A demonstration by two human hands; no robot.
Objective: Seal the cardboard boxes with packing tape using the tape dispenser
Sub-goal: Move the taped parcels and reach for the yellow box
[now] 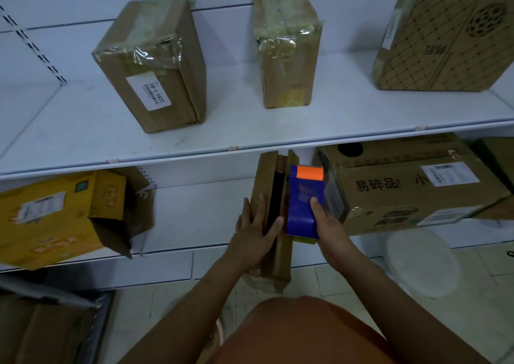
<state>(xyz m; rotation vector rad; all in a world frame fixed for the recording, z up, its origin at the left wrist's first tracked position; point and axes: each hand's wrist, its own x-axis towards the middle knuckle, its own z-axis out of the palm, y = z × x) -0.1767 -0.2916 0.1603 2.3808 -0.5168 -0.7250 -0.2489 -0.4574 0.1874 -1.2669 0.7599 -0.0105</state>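
A narrow brown cardboard box [267, 180] sticks out from the lower shelf, its top flaps parted with a dark gap between them. My left hand [257, 233] lies on its left flap, fingers straight, thumb reaching over the gap. My right hand [328, 224] grips a blue tape dispenser [304, 205] with an orange front edge, held over the box's right flap. Three taped boxes stand on the upper shelf: one with a white label [155, 66], a smaller one [286, 46] and a patterned one [447, 38].
A yellow box [55, 219] with open flaps lies at the left of the lower shelf [194, 213]. A large printed carton [403, 185] sits right of the dispenser. A white round lid [420, 263] lies on the floor. Flattened cardboard [47, 327] is at bottom left.
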